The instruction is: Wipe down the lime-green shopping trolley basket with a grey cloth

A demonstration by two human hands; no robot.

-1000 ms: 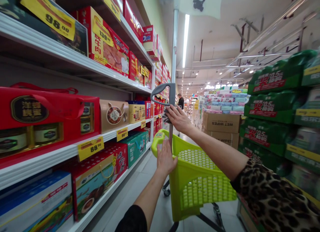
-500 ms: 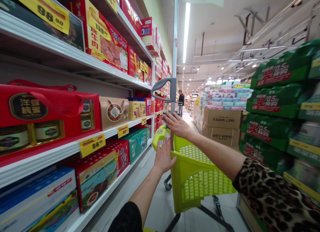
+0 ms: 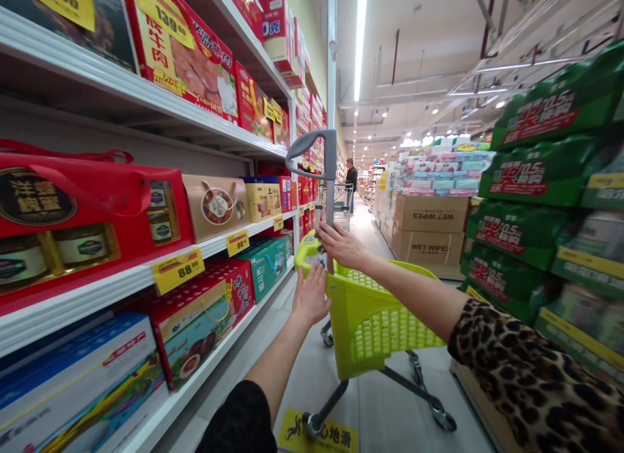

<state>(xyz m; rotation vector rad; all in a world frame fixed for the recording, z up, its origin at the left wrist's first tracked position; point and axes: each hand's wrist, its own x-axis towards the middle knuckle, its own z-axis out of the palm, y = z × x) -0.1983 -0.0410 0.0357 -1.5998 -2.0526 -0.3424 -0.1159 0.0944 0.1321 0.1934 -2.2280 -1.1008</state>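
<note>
A lime-green plastic shopping cart [image 3: 358, 342] stands before me on dark legs with castors. A tall metal pole [image 3: 331, 63] with a grey loop handle [image 3: 312, 155] rises at its near left corner. My left hand [image 3: 311, 296] lies against the cart's near end by the green handle [image 3: 308, 246], fingers spread and thumb out. Above and to its right, my right hand [image 3: 344, 246] rests near the pole's base with fingers stretched out; its palm side is hidden. Neither hand is wrapped round anything that I can see.
White shelves [image 3: 214, 253] of gift boxes and yellow price tags run along the left. Green-wrapped packs [image 3: 536, 173] and wet-wipes cartons [image 3: 429, 229] are stacked on the right. Up the aisle are a person [image 3: 351, 173] and a wire cart [image 3: 336, 203]. A yellow sign [image 3: 322, 433] marks the floor.
Cart and hands have shifted slightly left and the cart higher in view. More of its rear wheels and the yellow floor sign show. Both hands stay at the cart's near end.
</note>
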